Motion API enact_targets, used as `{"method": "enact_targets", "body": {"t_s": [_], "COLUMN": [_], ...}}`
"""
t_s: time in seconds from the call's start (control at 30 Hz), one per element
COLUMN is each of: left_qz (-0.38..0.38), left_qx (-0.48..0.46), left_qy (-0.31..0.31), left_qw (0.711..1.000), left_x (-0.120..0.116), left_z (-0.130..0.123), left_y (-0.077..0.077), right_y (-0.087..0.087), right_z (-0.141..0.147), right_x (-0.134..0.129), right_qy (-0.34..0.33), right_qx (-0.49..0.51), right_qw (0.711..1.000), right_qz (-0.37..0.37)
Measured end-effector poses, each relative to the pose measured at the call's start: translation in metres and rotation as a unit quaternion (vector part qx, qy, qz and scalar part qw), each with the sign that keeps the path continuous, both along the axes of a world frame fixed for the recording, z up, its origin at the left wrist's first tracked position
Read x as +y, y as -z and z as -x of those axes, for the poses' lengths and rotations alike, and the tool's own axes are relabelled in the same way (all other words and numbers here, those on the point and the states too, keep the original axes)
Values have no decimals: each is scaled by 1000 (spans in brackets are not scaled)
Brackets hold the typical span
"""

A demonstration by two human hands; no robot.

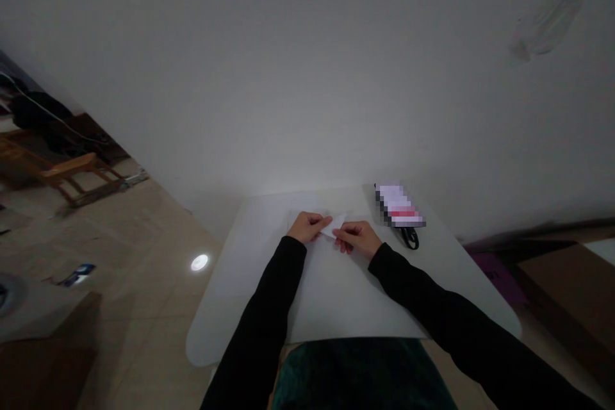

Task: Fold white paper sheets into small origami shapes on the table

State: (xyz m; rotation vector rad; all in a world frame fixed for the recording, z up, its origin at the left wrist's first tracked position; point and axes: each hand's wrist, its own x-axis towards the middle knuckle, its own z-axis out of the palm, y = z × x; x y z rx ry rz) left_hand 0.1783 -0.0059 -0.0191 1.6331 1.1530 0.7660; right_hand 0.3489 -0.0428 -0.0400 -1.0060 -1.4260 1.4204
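Note:
Between my two hands is a small folded piece of white paper [340, 220], held just above the white table [346, 307]. My left hand [307, 227] pinches its left side, thumb on top. From the right, my right hand [359, 238] grips the lower right edge between thumb and fingers. One corner of the paper points up and away from me. The fingers partly cover it, so its full shape is hidden. Beneath and left of my left hand, paler flat white sheets seem to lie on the table, their edges faint.
A phone-like device [400, 206], blurred out, lies at the table's back right with a black strap [410, 238]. The table's far edge meets a white wall [307, 77]. Cardboard boxes [571, 288] stand at right on the floor; a wooden chair [72, 170] is far left.

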Motion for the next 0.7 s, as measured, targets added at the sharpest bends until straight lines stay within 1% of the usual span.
{"method": "enact_targets", "body": {"t_s": [0.1, 0.2, 0.3, 0.37, 0.43, 0.47, 0.53, 0.6, 0.63, 0.7], "left_qz": [40, 51, 59, 58, 39, 20, -48, -105, -117, -109], "left_qx": [53, 80, 88, 76, 52, 42, 29, 17, 11, 2], "left_qy": [68, 128, 164, 166, 138, 108, 23, -44, -60, -60], "left_qw": [995, 987, 981, 982, 988, 993, 998, 993, 991, 992], "left_x": [-3, -9, -15, -17, -18, -18, -17, -18, -18, -18], "left_z": [10, 22, 34, 39, 37, 34, 25, 16, 12, 9], "left_y": [-12, -21, -24, -21, -15, -12, -4, 2, 4, 7], "right_y": [1, 1, 2, 5, 8, 9, 10, 9, 8, 5], "right_z": [1, 3, 7, 11, 16, 19, 25, 29, 29, 29], "right_x": [0, -3, -6, -7, -6, -5, -2, 0, 1, 1], "right_qy": [22, 21, 11, 13, 27, 42, 82, 118, 128, 129], "right_qx": [11, 5, -12, -20, -15, -10, 7, 33, 46, 63], "right_qw": [1000, 1000, 1000, 999, 999, 999, 996, 992, 990, 989], "right_qz": [1, 1, -12, -21, -27, -29, -35, -36, -33, -27]}}
